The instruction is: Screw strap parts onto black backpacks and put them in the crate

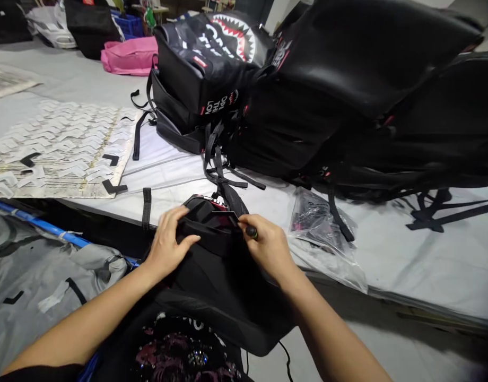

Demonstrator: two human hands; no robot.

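A black backpack point(224, 276) lies in front of me at the table's near edge, its top part towards the table. My left hand point(170, 239) rests on the left side of the bag's top, fingers bent over the edge and thumb apart on the fabric. On the right side, my right hand point(263, 239) is closed around a small tool with a dark, green-ringed handle point(251, 231). A thin light line shows by the bag's opening, left of the right fingers; whether it belongs to the tool is unclear.
Black bags point(307, 106) are piled at the back right. A clear plastic bag point(319, 223) lies right of my hands. White angled pieces cover a sheet point(69, 143) at left. A pink bag point(130, 55) sits behind. Grey fabric point(37, 276) hangs by a blue bar point(69, 233).
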